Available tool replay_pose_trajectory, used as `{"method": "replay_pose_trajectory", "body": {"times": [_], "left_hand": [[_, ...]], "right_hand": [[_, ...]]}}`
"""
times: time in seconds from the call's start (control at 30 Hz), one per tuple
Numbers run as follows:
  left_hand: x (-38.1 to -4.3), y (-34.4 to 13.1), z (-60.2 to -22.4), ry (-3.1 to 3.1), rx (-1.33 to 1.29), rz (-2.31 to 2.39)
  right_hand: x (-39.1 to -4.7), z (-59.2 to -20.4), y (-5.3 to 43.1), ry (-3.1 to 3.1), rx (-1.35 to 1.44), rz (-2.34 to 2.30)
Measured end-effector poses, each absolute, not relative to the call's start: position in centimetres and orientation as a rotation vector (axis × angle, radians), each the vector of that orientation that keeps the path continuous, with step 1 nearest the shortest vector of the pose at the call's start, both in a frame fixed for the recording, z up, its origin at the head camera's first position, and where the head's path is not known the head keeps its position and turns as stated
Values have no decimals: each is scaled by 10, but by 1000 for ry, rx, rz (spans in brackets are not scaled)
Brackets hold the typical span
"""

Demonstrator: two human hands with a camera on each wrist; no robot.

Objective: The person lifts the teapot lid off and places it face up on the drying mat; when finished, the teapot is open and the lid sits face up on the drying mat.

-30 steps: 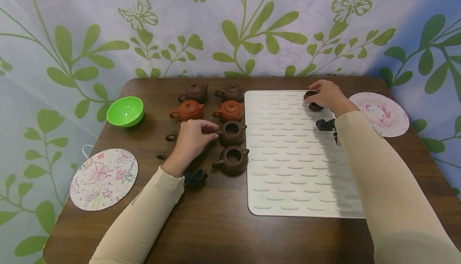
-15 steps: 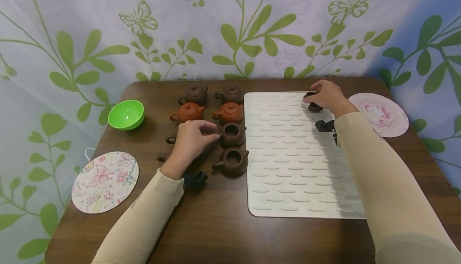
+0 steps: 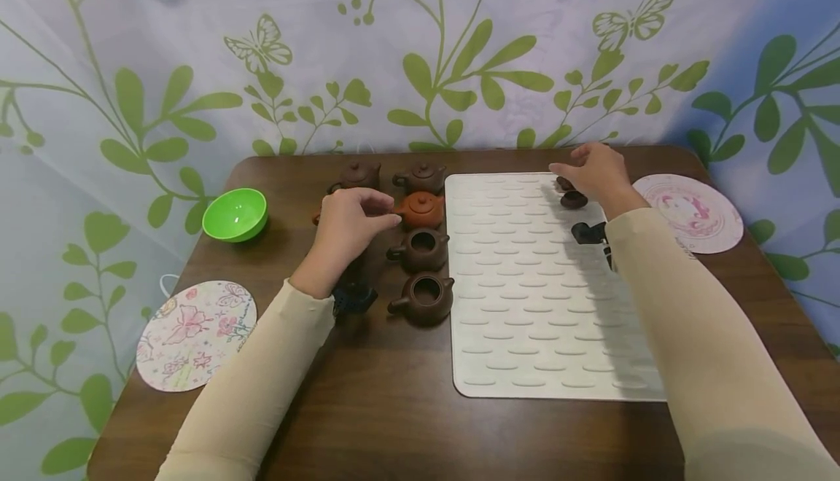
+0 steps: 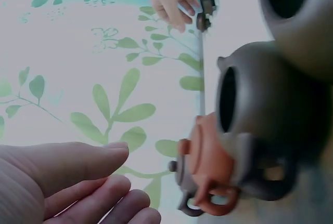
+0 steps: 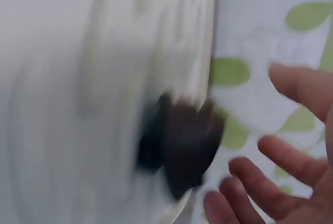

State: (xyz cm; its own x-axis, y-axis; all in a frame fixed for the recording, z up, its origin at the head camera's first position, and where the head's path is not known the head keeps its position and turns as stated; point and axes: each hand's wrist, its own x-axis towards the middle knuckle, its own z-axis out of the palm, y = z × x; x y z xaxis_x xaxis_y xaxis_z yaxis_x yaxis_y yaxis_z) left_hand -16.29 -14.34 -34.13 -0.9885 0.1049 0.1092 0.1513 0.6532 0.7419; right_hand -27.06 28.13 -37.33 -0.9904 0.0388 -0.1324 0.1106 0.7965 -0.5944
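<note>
Head view: even, diffuse light, largely sharp; grey shadow beside the right sleeve (image 3: 682, 299) along the white mat's (image 3: 505, 299) right side, a faint gloss on the green bowl (image 3: 234, 216) near the table's (image 3: 367, 415) left edge. Left wrist view: washed-out backdrop (image 4: 52, 109), nearest dark teapot (image 4: 315, 42) unfocused. Right wrist view: dimmer, mat and dark pieces (image 5: 190, 143) heavily blurred.

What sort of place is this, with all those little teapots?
Probably an indoor corner set up for tabletop work, though I can't tell which room. A brown table stands in front of a leafy backdrop, and teapots are lined up beside a white mat.
</note>
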Motion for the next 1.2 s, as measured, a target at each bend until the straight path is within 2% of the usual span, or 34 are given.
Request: {"method": "replay_pose_trajectory", "body": {"times": [0.2,0.5,0.7,0.9,1.2], "left_hand": [[-189,-140,-328,-2813,-160,-1444],[-219,-141,-347,-2913,-1,-1492],[-223,-141,-354,-2969,-28,-1455],[-224,-140,-359,-3028,-62,-1387],[-225,-141,-361,-3115,-25,-1226]], "right_hand": [[-270,-354,237,2933,-28,-1111],[-265,-341,151,2807,-630,-1124],[-262,-338,113,2708,-945,-925],[-267,-349,95,2611,-1082,-794],[-272,-363,88,2593,-1081,-753]]}}
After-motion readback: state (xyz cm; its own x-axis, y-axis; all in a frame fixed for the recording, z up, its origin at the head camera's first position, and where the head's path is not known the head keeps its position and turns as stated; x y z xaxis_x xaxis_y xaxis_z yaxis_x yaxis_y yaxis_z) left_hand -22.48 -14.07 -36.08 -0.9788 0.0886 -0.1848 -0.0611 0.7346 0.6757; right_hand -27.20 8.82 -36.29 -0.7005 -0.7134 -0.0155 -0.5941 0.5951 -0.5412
